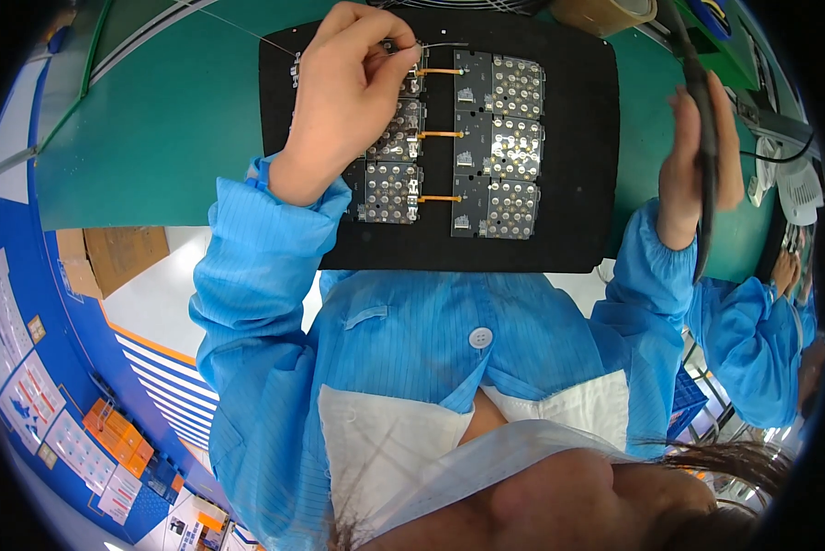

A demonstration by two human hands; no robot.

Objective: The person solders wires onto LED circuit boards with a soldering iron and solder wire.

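Observation:
My left hand (348, 96) is over the upper left of a black mat (578, 211), thumb and forefinger pinching a thin silvery solder wire (447, 44). Its short end points right. Under and beside this hand lie circuit boards (392, 193) with rows of round metal contacts, the upper ones partly hidden. Short orange strips (440, 134) link them to a second column of boards (515, 147). Off the mat's right side, my right hand (701, 156) is closed around a black soldering iron (699, 101), its cord hanging down; the iron's tip cannot be made out.
The mat lies on a green tabletop (155, 156). At the upper right stand a tan round container (605, 14) and a green bin (734, 55). A white device (800, 193) sits at the right. Beyond it, a co-worker's blue sleeve (752, 349) shows. A cardboard box (123, 257) is below left.

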